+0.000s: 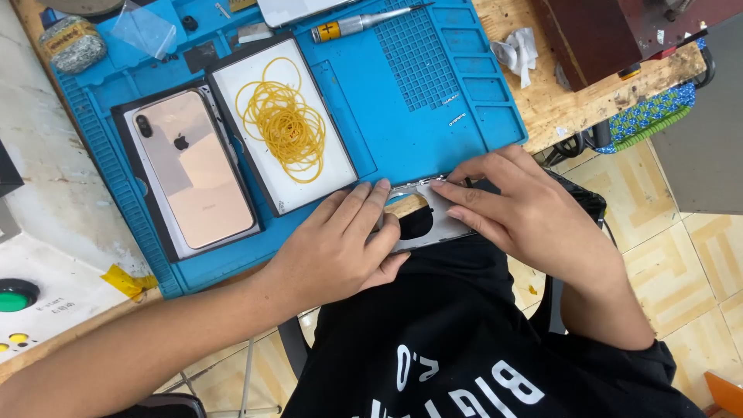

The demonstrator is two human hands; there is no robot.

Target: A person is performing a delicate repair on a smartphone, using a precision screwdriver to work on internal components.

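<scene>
My left hand (pixel 340 240) and my right hand (pixel 518 213) both grip a silver phone frame (pixel 422 220) at the near edge of the blue work mat (pixel 402 101). The frame has a dark round opening and lies partly over my lap. My left fingers curl over its left side. Fingertips of my right hand press along its top edge and right side.
A box half holding a gold phone back (pixel 190 174) and another box half with yellow rubber bands (pixel 285 124) lie on the mat's left part. A screwdriver (pixel 360 23) lies at the far edge. Crumpled tissue (pixel 517 53) lies on the wooden table. A green button (pixel 14 296) is at left.
</scene>
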